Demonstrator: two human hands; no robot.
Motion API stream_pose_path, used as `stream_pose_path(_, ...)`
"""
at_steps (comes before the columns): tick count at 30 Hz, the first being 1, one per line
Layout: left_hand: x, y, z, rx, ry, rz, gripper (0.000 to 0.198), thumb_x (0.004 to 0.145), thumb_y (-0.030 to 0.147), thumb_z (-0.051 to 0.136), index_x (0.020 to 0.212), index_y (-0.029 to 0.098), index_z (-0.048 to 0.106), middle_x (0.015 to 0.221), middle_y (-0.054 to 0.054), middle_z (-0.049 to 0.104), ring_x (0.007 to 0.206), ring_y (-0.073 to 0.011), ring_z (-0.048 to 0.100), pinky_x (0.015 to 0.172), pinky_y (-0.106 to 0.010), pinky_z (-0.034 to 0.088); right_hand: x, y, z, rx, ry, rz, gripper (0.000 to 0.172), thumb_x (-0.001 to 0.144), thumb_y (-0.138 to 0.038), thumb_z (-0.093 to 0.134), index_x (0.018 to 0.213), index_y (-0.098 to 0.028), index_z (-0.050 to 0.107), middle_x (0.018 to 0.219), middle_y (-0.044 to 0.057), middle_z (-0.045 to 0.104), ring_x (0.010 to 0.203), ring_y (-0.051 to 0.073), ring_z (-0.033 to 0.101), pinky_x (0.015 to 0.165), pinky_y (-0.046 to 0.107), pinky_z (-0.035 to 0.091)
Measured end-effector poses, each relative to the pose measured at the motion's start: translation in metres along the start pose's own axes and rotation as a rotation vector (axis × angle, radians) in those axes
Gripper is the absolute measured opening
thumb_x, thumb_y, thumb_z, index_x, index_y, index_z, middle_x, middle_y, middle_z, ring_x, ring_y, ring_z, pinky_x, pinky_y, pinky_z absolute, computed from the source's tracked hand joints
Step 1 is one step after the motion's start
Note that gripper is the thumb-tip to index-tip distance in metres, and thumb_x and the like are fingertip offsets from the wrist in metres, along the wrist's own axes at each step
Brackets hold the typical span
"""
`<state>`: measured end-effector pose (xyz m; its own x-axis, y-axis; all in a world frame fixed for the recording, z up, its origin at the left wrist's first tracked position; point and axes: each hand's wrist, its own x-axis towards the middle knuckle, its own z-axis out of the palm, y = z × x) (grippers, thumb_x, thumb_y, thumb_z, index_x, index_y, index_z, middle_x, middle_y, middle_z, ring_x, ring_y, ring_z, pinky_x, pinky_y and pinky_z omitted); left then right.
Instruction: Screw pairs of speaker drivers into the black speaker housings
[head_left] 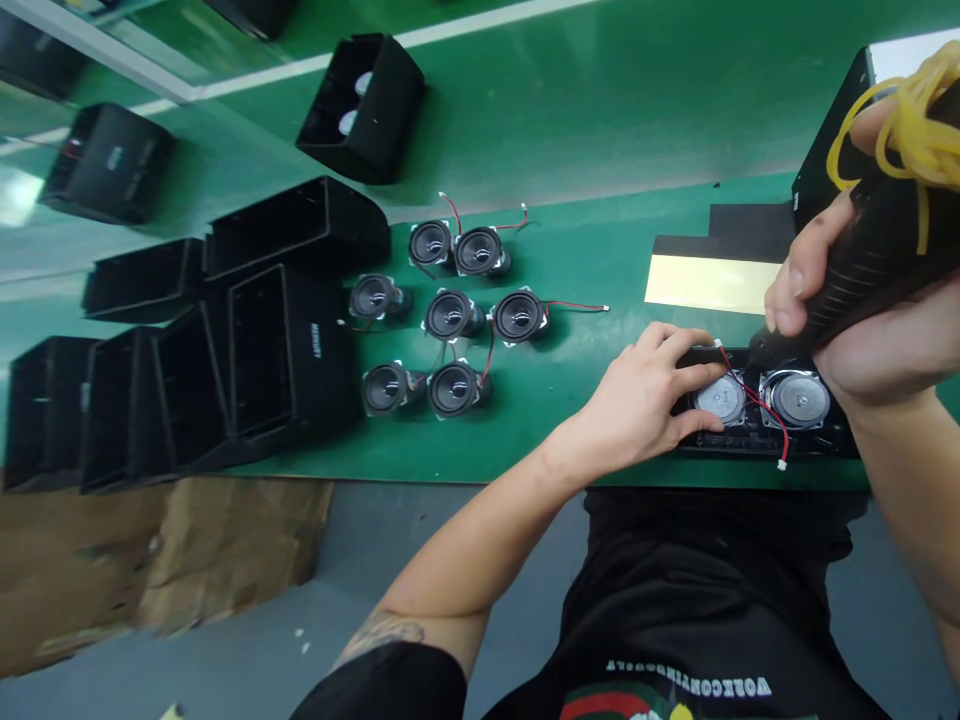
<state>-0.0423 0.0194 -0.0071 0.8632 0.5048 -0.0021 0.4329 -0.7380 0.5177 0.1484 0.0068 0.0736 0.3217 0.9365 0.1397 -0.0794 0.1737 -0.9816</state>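
Observation:
My left hand (651, 392) lies on the left end of a black speaker housing (765, 440) at the near edge of the green bench, fingers curled round it and pressing beside a round speaker driver (720, 398). A second driver (801, 398) sits to its right, and red wires (761, 405) cross between them. My right hand (862, 320) grips a black ribbed electric screwdriver (862, 270), its tip down at the housing's far edge between the drivers. A yellow coiled cord (911, 125) hangs from the tool.
Several loose speaker drivers (450, 315) with red leads lie mid-bench. Several empty black housings (285, 350) are stacked at the left, more on the conveyor (364, 105) behind. A yellow-faced flat pad (712, 283) lies behind the work. Cardboard (150, 560) sits on the floor.

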Motion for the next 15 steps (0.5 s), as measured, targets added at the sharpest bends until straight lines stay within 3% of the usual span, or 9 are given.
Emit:
stream_pose_path(6, 0.002, 0.001, 0.0, -0.004, -0.017, -0.003, 0.052, 0.097, 0.053, 0.074, 0.135, 0.018, 0.074, 0.15, -0.016, 0.06, 0.128, -0.0324, 0.054, 0.109, -0.052, 0.054, -0.004, 0.022, -0.008, 0.1, -0.039, -0.033, 0.097, 0.071, -0.112, 0.037, 0.095, -0.024, 0.069, 0.055, 0.0, 0.05, 0.045, 0.017, 0.048, 0.043, 0.033, 0.042)
stream_pose_path(12, 0.003, 0.004, -0.001, -0.01, -0.033, -0.026, 0.05, 0.097, 0.053, 0.075, 0.134, 0.019, 0.075, 0.15, -0.015, 0.06, 0.128, -0.033, 0.053, 0.109, -0.054, 0.055, -0.009, 0.042, -0.011, 0.164, -0.129, -0.095, 0.093, 0.08, -0.108, 0.027, 0.081, -0.025, 0.068, 0.058, 0.001, 0.054, 0.047, 0.016, 0.049, 0.042, 0.032, 0.04)
stream_pose_path(15, 0.003, 0.004, -0.001, -0.014, -0.034, -0.03, 0.051, 0.096, 0.052, 0.077, 0.135, 0.019, 0.075, 0.15, -0.015, 0.06, 0.129, -0.0332, 0.053, 0.109, -0.055, 0.055, -0.01, 0.04, -0.007, 0.191, -0.137, -0.098, 0.087, 0.08, -0.107, 0.036, 0.081, -0.026, 0.068, 0.059, 0.0, 0.054, 0.046, 0.015, 0.047, 0.041, 0.03, 0.038)
